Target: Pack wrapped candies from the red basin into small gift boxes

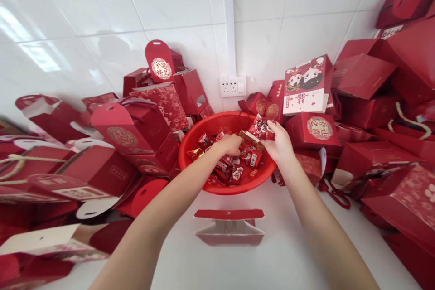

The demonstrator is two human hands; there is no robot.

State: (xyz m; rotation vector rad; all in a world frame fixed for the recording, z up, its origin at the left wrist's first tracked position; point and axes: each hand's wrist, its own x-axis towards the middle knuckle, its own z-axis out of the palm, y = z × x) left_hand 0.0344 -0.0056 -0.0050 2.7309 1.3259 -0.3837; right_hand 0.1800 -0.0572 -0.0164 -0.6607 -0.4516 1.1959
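Observation:
A red plastic basket (pixel 186 170) holds many small wrapped sweets (pixel 237 173), mostly red with white print. My left hand (pixel 231 145) reaches down among them, its fingers curled and closed; what they pinch is hidden. Over the basket's right side, my right hand (pixel 280 142) is closed on several wrapped sweets (pixel 263 128), red ones above a brown and white one. In front of the basket stands an open red gift box (pixel 229 239), its top gaping and its flap raised toward the basket.
Red gift boxes (pixel 132 129) are piled along the left, some with cord handles. More boxes (pixel 319 131) crowd the right side, including a white-fronted one with cartoon faces (pixel 306 84). Behind the basket is a tiled wall with a socket (pixel 232 86).

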